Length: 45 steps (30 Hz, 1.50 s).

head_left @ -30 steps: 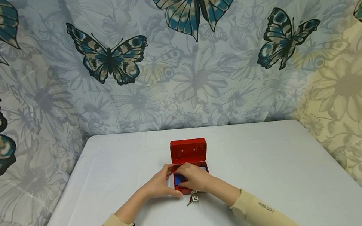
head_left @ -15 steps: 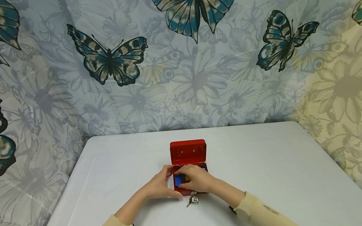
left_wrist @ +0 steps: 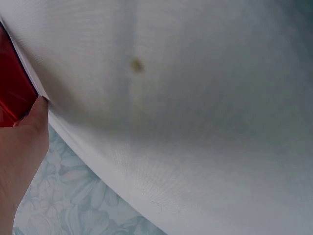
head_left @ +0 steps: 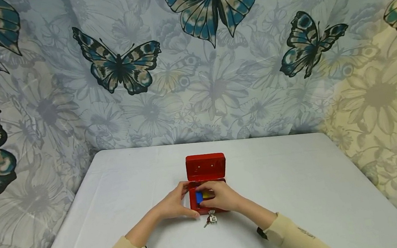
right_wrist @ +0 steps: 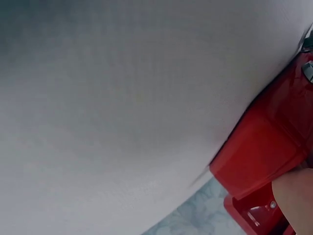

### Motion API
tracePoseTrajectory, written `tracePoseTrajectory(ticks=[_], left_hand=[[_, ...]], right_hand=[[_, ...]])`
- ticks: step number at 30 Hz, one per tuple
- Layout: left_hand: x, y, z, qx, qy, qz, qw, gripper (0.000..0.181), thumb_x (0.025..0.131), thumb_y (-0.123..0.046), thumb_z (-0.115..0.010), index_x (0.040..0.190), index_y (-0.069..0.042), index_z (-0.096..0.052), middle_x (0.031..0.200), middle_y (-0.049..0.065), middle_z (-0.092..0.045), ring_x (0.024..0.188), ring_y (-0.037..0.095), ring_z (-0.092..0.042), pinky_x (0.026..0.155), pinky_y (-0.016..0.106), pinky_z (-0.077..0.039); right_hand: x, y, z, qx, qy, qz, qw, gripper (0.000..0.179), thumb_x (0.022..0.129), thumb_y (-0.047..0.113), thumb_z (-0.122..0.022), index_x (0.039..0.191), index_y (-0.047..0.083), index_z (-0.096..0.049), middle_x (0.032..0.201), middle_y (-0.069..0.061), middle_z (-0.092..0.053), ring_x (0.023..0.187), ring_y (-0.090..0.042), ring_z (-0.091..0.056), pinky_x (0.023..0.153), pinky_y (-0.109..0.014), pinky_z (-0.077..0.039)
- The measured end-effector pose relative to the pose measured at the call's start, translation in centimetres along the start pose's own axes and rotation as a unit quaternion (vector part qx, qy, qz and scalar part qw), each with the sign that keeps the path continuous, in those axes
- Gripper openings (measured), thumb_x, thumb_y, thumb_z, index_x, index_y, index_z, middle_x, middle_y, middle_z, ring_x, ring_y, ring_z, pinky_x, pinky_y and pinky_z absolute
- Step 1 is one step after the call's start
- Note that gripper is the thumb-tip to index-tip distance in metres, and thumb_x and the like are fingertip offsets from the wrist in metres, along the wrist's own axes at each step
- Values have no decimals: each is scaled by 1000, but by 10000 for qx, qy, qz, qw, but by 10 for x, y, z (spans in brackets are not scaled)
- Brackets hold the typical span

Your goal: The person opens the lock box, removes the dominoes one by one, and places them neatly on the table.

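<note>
A red cash box (head_left: 194,209) stands with its lid (head_left: 206,166) raised. My left hand (head_left: 174,203) holds it at the left side, fingers by the back corner and thumb by the front corner. In the left wrist view, that hand (left_wrist: 29,142) touches the red wall. My right hand (head_left: 224,195) reaches into the box and pinches a small blue block (head_left: 199,198) between thumb and fingers. A yellow piece (head_left: 206,195) shows behind the blue one; whether they are joined I cannot tell. The right hand hides the rest of the inside.
A key ring with keys (head_left: 207,221) and a silver metal piece (head_left: 213,218) hang or lie at the box's front lock. The white table (head_left: 283,179) spreads around it. A butterfly-print cloth (head_left: 216,88) hangs behind.
My right hand has shifted slightly right, and the blue block with it, so red shows at the box's left inside. More yellow has come into sight. The left hand stays at the box.
</note>
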<state>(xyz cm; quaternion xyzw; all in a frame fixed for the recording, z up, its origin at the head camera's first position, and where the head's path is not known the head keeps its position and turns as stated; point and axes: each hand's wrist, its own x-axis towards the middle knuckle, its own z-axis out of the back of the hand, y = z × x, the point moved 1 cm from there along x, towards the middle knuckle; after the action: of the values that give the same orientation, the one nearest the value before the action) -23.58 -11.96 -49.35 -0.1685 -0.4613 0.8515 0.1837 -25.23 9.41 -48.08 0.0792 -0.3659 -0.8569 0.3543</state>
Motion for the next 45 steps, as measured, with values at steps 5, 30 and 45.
tracePoseTrajectory(ticks=[5,30,45], left_hand=[[0,0,0,5,-3,-13,10000,99,71,-29,-88,145,-3,-28,148,18,-39,137,36,-38,111,47,-34],[0,-1,-2,-6,-47,137,9999,101,70,-31,-89,146,-4,-27,147,17,-39,136,36,-38,111,48,-34],[0,-2,-2,28,-106,251,9996,101,69,-29,-89,146,-6,-28,147,15,-40,136,34,-38,108,47,-38]], right_hand=[[-4,-1,3,488,-91,-206,9986,41,86,18,-76,123,4,-64,121,-10,-65,106,-25,-65,91,-41,-54],[-31,-6,23,1357,-331,-1127,9838,43,86,25,-76,125,12,-64,126,-12,-61,107,-30,-64,86,-33,-56],[-55,-15,40,1888,-639,-1371,9703,46,86,21,-76,128,8,-63,132,-13,-58,117,-31,-59,92,-34,-53]])
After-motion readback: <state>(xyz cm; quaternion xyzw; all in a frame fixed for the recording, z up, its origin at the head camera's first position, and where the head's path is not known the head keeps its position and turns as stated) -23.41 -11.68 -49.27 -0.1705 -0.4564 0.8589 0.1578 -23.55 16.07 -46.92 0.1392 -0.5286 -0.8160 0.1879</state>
